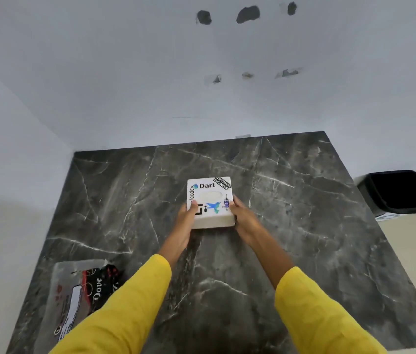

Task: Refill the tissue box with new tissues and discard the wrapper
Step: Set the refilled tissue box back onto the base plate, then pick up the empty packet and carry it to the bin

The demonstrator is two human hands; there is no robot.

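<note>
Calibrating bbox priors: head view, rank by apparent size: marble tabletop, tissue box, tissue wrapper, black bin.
1. marble tabletop, by far the largest
2. tissue wrapper and black bin: look alike; wrapper is nearer and partly hidden by a sleeve, so unranked
3. tissue box, smallest

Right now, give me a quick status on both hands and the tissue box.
Left hand and right hand gripping tissue box on table. Wrapper lies near left. Bin right, unobstructed.

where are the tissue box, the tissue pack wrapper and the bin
tissue box (210, 198): head view, on its stickered top face.
tissue pack wrapper (84, 295): head view, on the printed plastic front.
bin (380, 198): head view, on its black near rim.
</note>
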